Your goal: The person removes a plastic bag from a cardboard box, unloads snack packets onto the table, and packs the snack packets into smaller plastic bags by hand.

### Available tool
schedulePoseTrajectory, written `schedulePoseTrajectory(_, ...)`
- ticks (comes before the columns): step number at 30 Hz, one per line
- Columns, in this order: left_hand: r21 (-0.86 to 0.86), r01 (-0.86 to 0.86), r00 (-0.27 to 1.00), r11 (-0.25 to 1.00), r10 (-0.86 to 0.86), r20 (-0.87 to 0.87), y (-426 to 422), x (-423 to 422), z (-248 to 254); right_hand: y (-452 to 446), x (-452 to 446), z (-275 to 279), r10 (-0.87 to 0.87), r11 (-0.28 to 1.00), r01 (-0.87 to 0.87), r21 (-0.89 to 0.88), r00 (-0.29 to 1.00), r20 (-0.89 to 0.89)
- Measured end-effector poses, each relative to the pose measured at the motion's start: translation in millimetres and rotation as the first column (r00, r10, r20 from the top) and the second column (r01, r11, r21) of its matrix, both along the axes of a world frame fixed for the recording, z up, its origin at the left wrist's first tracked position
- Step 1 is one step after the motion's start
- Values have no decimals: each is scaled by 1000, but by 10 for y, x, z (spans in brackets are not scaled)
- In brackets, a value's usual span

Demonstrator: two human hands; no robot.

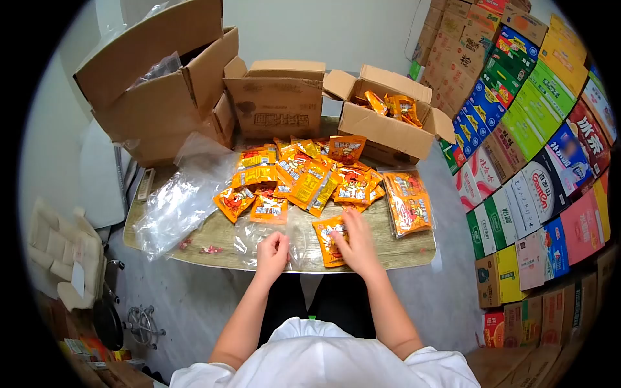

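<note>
My left hand (274,252) is closed at the table's front edge, its fingers pinching a small clear plastic bag (248,240) that lies flat around it. My right hand (356,242) grips the right side of an orange snack packet (328,242), which rests on the table just right of the bag. Beyond both hands spreads a heap of similar orange snack packets (314,184), some showing silver-and-yellow backs. To the right of my right hand lies a clear bag filled with orange packets (409,204). On the left is a pile of clear plastic bags (184,200).
An open carton holding orange packets (385,129) stands at the table's back right. Another open carton (275,103) is at the back middle, and a large carton (155,97) at the back left. Stacked coloured boxes (517,174) line the right side. A beige chair (61,252) stands left.
</note>
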State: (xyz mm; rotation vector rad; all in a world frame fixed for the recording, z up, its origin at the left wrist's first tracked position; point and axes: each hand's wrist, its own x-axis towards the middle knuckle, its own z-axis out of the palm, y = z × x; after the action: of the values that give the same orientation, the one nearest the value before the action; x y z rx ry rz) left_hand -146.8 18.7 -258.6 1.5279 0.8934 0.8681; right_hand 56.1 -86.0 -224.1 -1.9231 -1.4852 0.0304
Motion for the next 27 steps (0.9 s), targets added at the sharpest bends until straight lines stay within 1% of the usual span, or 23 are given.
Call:
schedulePoseTrajectory(1,-2,-1,1000,1000,1,-3,-6,-3,0,-48,-3,48,1,1000,-1,-2,1000,-3)
schedulePoseTrajectory(3,-1,-16,1000,1000,16,-16,-8,15,10,-141,-12,155,-152,979,161,-127,985,80)
schedulePoseTrajectory(4,-1,-10,1000,1000,10,-17,-6,16,-3,-161,-8,95,-162,975,183,-126,974,161)
schedulePoseTrajectory(5,2,-11,1000,1000,11,-26,6,15,-31,-179,-21,97,-168,974,189,-125,973,161)
schedulePoseTrajectory(7,5,-12,999,1000,12,-36,8,27,-62,-185,-75,111,-156,953,198,-229,969,189)
schedulePoseTrajectory(8,21,-10,999,1000,11,-37,7,33,-71,-165,-88,109,-163,952,191,-237,978,133)
schedulePoseTrajectory(9,38,-11,999,999,13,-40,4,30,-72,-149,-96,113,-159,954,187,-236,978,132)
schedulePoseTrajectory(11,46,-10,999,999,12,-43,-4,22,-53,-118,-121,124,-111,986,106,-127,993,-31)
schedulePoseTrajectory(12,53,-4,999,999,6,-43,-2,28,-43,-108,-130,127,-106,987,101,-124,994,-31)
schedulePoseTrajectory(14,60,0,999,998,3,-43,-6,26,-35,-107,-160,125,-59,998,56,-20,977,-203)
schedulePoseTrajectory(15,65,7,999,998,-5,-42,-6,26,-33,-109,-151,119,-54,999,51,-18,977,-204)
schedulePoseTrajectory(17,73,8,998,997,-4,-61,-3,32,-22,-132,-93,105,93,993,-67,100,955,-282)
schedulePoseTrajectory(18,79,14,997,997,-7,-78,-4,28,-22,-157,-90,183,85,996,-68,62,938,-335)
schedulePoseTrajectory(21,89,42,992,995,-31,-121,4,29,-31,-200,-30,183,53,999,-45,31,924,-379)
schedulePoseTrajectory(22,91,42,992,995,-31,-121,1,34,-22,-225,-31,224,41,998,-23,53,931,-362)
schedulePoseTrajectory(23,166,40,988,985,-14,-156,-7,41,-12,-245,-37,277,41,998,-23,54,932,-361)
schedulePoseTrajectory(24,239,42,982,970,5,-191,-26,51,30,-263,-51,350,74,994,-37,105,923,-378)
schedulePoseTrajectory(25,239,42,982,970,5,-190,-49,63,75,-279,-64,421,108,987,-49,155,913,-394)
schedulePoseTrajectory(26,331,44,976,942,31,-216,-76,75,129,-291,-78,491,107,987,-48,156,913,-394)
schedulePoseTrajectory(27,421,50,969,906,58,-239,-108,88,205,-301,-93,559,167,979,-111,168,913,-371)
